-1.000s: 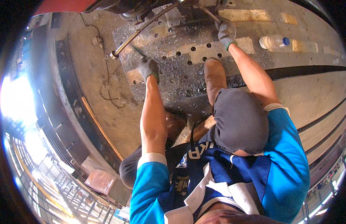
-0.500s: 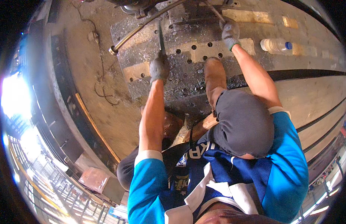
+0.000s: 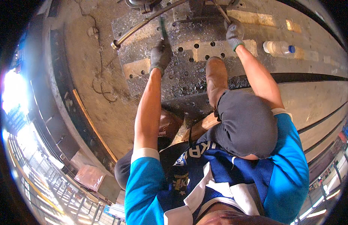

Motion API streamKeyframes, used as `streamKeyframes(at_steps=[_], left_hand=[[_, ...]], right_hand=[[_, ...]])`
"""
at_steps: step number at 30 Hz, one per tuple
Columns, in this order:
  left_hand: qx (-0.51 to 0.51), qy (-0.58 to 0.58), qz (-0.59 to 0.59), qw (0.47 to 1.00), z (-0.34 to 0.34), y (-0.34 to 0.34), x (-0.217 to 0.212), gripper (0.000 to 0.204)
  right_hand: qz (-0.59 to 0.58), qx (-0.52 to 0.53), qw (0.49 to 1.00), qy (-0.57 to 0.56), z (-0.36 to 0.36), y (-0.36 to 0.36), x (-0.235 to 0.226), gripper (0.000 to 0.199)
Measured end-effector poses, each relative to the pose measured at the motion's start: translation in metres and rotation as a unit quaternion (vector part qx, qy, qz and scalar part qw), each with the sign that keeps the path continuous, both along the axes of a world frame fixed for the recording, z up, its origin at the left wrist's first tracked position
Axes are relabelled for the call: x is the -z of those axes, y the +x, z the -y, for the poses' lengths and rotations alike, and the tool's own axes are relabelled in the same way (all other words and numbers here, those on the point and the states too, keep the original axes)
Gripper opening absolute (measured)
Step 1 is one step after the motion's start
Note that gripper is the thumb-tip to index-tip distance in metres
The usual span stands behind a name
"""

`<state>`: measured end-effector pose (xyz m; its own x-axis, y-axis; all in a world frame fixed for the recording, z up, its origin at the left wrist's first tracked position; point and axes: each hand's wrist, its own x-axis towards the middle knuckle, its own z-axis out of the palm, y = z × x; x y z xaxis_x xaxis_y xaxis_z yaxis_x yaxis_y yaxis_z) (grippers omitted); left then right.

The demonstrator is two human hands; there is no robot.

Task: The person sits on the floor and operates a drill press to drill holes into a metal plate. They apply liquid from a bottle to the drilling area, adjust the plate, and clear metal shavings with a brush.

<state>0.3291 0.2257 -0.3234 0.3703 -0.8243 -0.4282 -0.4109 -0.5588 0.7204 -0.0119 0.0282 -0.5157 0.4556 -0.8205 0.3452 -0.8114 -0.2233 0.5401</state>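
Note:
My left hand (image 3: 161, 56), in a dark grey glove, is closed round a narrow dark flat tool (image 3: 163, 29). That tool points away from me over a drilled metal plate (image 3: 174, 86) strewn with metal chips; its far end is blurred. My right hand (image 3: 234, 33), gloved too, has its fingers wrapped round the near end of a thin metal lever (image 3: 221, 12). The lever slopes up to a dark machine part (image 3: 198, 7) at the top edge. Just beyond my left hand, a long metal bar (image 3: 144, 25) with a thicker round end slants across the plate.
A clear plastic bottle with a blue cap (image 3: 278, 48) lies on its side to the right. One brown boot (image 3: 216, 73) of mine rests on the plate between my arms. A dark cable (image 3: 100, 67) runs along the surface at left. A long slot (image 3: 294, 76) crosses at right.
My left hand has moved a little away from me with the dark tool, toward the metal bar. My right hand stays on the lever, nearly unmoved. The whole view has shifted slightly.

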Motion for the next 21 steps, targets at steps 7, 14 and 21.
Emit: streamKeyframes(at_steps=[7,14,21], left_hand=[[0.145,0.067,0.195,0.968,-0.03,0.006,0.012,0.034],[-0.428,0.012,0.088,0.899,-0.102,0.136,0.003,0.031],[-0.006,0.02,0.281,0.959,-0.087,0.055,0.032,0.036]], right_hand=[[-0.36,0.082,0.92,-0.132,-0.009,0.0,-0.017,0.033],[0.143,0.088,0.962,0.217,-0.02,0.019,-0.098,0.034],[0.257,0.054,0.934,0.241,0.014,-0.007,0.007,0.03]])
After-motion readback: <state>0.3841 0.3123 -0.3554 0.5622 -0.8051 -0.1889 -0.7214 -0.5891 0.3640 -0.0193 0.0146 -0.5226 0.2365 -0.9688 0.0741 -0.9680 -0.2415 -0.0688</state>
